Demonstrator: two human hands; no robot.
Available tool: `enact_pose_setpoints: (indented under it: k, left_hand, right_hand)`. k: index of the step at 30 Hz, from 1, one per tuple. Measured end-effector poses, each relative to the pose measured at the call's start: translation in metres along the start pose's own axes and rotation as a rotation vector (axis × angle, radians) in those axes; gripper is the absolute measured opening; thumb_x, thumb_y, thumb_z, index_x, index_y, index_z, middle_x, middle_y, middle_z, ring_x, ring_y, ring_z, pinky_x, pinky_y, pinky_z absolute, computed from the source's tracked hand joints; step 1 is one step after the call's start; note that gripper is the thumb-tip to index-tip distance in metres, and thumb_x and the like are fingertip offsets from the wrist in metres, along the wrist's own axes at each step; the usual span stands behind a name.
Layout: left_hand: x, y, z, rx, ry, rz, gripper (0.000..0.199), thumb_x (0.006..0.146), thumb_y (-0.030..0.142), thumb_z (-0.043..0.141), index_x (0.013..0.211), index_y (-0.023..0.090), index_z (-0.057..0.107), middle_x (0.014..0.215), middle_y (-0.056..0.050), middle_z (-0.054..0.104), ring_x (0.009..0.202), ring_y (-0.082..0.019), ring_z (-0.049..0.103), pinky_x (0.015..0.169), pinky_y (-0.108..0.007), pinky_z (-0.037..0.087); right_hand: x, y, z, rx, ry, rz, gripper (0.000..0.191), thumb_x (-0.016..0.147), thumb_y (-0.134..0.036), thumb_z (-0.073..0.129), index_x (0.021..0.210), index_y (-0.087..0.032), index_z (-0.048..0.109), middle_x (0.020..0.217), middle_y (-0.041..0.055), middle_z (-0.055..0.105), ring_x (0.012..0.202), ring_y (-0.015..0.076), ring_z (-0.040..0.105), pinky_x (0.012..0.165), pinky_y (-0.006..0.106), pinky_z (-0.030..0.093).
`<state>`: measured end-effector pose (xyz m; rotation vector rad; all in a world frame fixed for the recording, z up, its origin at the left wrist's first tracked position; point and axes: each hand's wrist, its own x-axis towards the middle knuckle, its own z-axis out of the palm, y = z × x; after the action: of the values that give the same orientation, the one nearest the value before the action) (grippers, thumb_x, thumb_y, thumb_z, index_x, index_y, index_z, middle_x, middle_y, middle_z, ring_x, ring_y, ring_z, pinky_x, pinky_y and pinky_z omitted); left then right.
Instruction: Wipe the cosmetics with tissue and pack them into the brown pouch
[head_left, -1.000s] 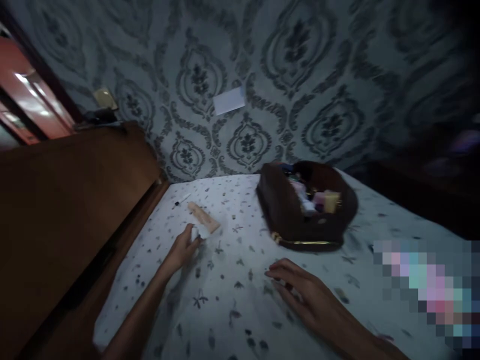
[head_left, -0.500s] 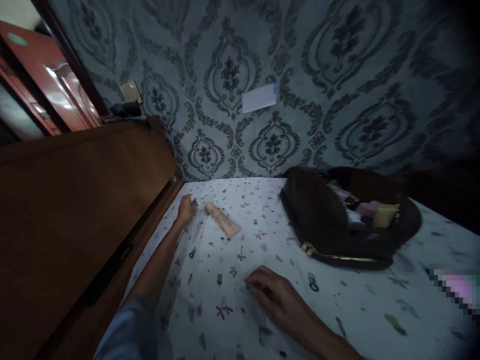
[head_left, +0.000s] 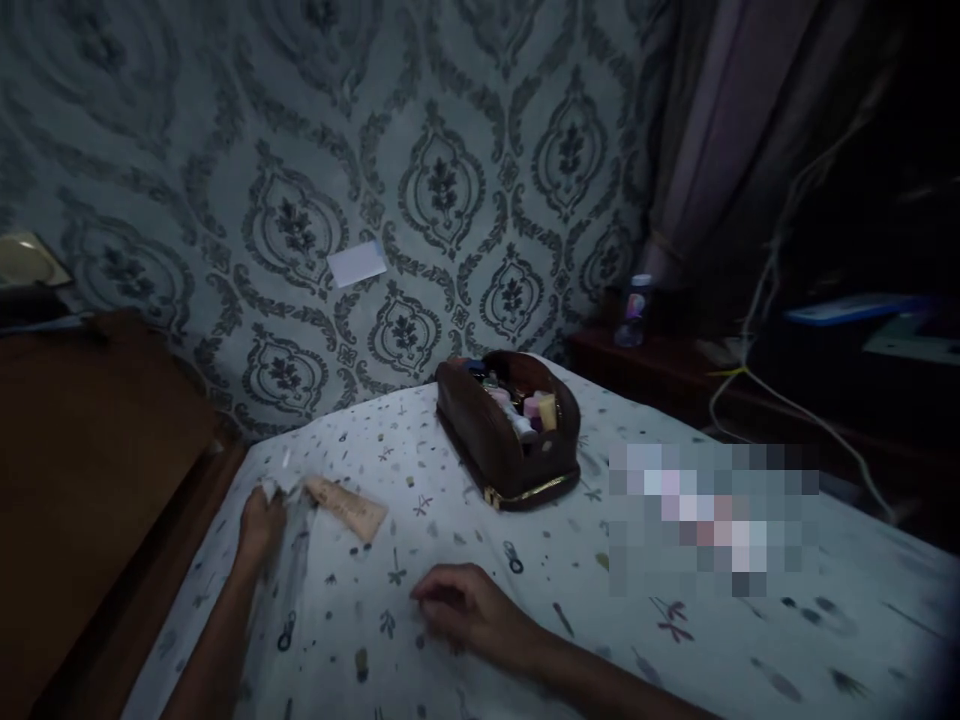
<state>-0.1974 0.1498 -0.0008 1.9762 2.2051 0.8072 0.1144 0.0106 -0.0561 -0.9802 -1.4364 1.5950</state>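
Note:
My left hand [head_left: 260, 525] is closed at the left edge of the bed, with a small white bit showing at its fingertips; what it is I cannot make out. Just right of it a beige tube [head_left: 346, 508] lies on the patterned white sheet [head_left: 450, 530]. My right hand [head_left: 469, 610] hovers low over the sheet, fingers curled, with no object visible between them. Beyond it stands a brown bag [head_left: 510, 440], unzipped, holding several small cosmetic items.
A wooden board [head_left: 97, 430] borders the bed on the left. Patterned wallpaper rises behind. At the right are a blurred-out patch, a bottle [head_left: 634, 312] on a dark red surface, a white cord [head_left: 810, 420] and a curtain [head_left: 705, 130].
The view has swung to the right, so the bag and wall appear further left and the bottle and curtain have come into view. Both hands keep nearly the same places beside the tube.

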Motion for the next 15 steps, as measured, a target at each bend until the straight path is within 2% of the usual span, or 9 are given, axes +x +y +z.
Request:
enact_pose_setpoints:
  k: [2, 4, 6, 10, 13, 15]
  left_hand:
    - [-0.025, 0.019, -0.004, -0.114, 0.001, 0.011, 0.034, 0.093, 0.029, 0.031, 0.110, 0.016, 0.057, 0.096, -0.011, 0.070, 0.101, -0.027, 0.066, 0.085, -0.038, 0.054]
    - [-0.059, 0.048, 0.000, -0.472, -0.055, -0.002, 0.036, 0.091, 0.042, 0.042, 0.114, 0.019, 0.058, 0.101, -0.008, 0.071, 0.110, -0.027, 0.064, 0.094, -0.039, 0.051]
    - [-0.097, 0.080, 0.012, -0.608, -0.142, 0.012, 0.040, 0.088, 0.046, 0.048, 0.115, 0.019, 0.059, 0.107, -0.010, 0.070, 0.112, -0.029, 0.063, 0.097, -0.040, 0.050]
    - [-0.156, 0.134, 0.041, -0.692, -0.252, 0.143, 0.037, 0.088, 0.042, 0.042, 0.116, 0.022, 0.055, 0.116, -0.011, 0.065, 0.115, -0.028, 0.060, 0.099, -0.041, 0.049]
    - [-0.174, 0.151, 0.052, -0.675, -0.252, 0.270, 0.035, 0.084, 0.028, 0.042, 0.117, 0.022, 0.050, 0.117, -0.013, 0.060, 0.118, -0.029, 0.056, 0.105, -0.046, 0.044]
    - [-0.176, 0.154, 0.055, -0.616, -0.224, 0.311, 0.037, 0.079, 0.020, 0.042, 0.116, 0.022, 0.050, 0.115, -0.013, 0.057, 0.118, -0.030, 0.053, 0.108, -0.050, 0.041]
  right_hand:
    - [0.001, 0.000, 0.000, 0.164, -0.013, 0.001, 0.048, 0.079, -0.055, 0.070, 0.108, -0.017, 0.068, 0.085, 0.0036, 0.067, 0.067, 0.0133, 0.063, 0.056, 0.024, 0.046]
    - [0.002, -0.002, 0.001, 0.330, -0.008, -0.020, 0.060, 0.077, -0.062, 0.070, 0.116, -0.018, 0.066, 0.099, 0.0082, 0.068, 0.081, 0.0174, 0.068, 0.062, 0.027, 0.050]
    - [0.003, -0.003, 0.003, 0.461, 0.011, -0.051, 0.065, 0.074, -0.063, 0.073, 0.121, -0.019, 0.064, 0.105, 0.0103, 0.068, 0.091, 0.0202, 0.068, 0.070, 0.032, 0.053]
    - [0.006, -0.001, 0.005, 0.591, 0.111, -0.063, 0.053, 0.067, -0.053, 0.082, 0.106, -0.019, 0.070, 0.090, 0.0054, 0.069, 0.086, 0.0195, 0.065, 0.073, 0.033, 0.051]
    - [0.006, 0.002, 0.005, 0.629, 0.279, 0.027, 0.051, 0.057, -0.045, 0.088, 0.099, -0.020, 0.072, 0.075, -0.0006, 0.066, 0.073, 0.0158, 0.060, 0.068, 0.028, 0.046]
    - [0.004, 0.000, 0.004, 0.660, 0.316, 0.054, 0.052, 0.053, -0.042, 0.090, 0.097, -0.021, 0.072, 0.072, -0.0017, 0.066, 0.070, 0.0146, 0.058, 0.067, 0.027, 0.044]
